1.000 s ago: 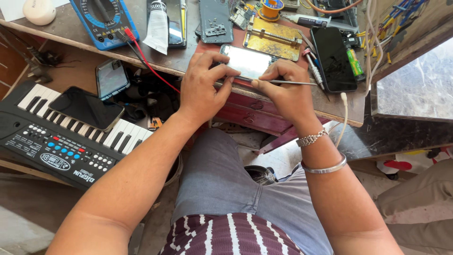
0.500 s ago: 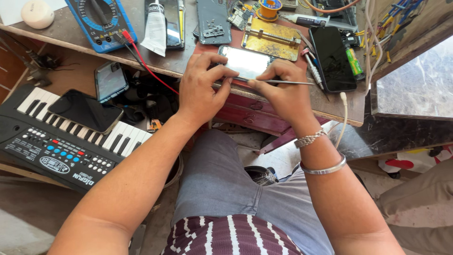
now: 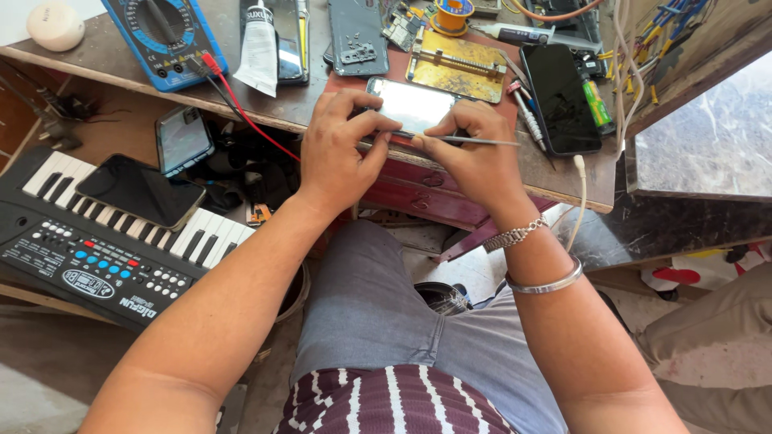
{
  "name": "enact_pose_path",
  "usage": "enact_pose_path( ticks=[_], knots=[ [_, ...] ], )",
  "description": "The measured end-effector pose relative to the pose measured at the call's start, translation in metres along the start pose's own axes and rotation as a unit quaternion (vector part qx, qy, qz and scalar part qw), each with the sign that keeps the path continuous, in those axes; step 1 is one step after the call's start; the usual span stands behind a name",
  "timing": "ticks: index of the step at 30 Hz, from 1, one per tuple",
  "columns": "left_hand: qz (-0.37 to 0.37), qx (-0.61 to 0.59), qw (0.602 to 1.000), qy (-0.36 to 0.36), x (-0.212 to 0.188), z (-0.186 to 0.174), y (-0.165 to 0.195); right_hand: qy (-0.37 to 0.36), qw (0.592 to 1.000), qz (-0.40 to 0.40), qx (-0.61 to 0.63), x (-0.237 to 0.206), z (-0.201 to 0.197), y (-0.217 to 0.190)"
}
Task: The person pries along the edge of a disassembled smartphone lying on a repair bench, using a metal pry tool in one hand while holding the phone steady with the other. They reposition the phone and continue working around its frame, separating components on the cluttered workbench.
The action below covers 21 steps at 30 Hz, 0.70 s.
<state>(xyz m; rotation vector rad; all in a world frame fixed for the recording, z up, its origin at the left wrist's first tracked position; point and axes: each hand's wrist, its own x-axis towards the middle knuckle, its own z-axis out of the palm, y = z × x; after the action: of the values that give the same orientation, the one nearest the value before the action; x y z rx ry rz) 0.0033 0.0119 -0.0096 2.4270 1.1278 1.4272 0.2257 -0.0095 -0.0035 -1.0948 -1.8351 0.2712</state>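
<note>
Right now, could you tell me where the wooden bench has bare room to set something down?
Bare wood lies between the white round puck and blue multimeter, and right of the right hand below the black phone. Elsewhere it is crowded.

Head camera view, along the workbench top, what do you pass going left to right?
White round object → blue multimeter → white tube → dark phone back cover → yellow metal jig → black phone → bundle of coloured wires.

Wooden bench (image 3: 289,108): multimeter (image 3: 165,36), glue tube (image 3: 259,50), black phone (image 3: 560,96).
</note>
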Motion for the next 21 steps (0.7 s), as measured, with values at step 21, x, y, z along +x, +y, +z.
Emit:
enact_pose_path(
  ticks=[21],
  knots=[
    [0.008,-0.015,1.0,-0.017,0.0,-0.002,0.002,0.018,0.979,0.101,0.179,-0.011,-0.015,0.0]
  ],
)
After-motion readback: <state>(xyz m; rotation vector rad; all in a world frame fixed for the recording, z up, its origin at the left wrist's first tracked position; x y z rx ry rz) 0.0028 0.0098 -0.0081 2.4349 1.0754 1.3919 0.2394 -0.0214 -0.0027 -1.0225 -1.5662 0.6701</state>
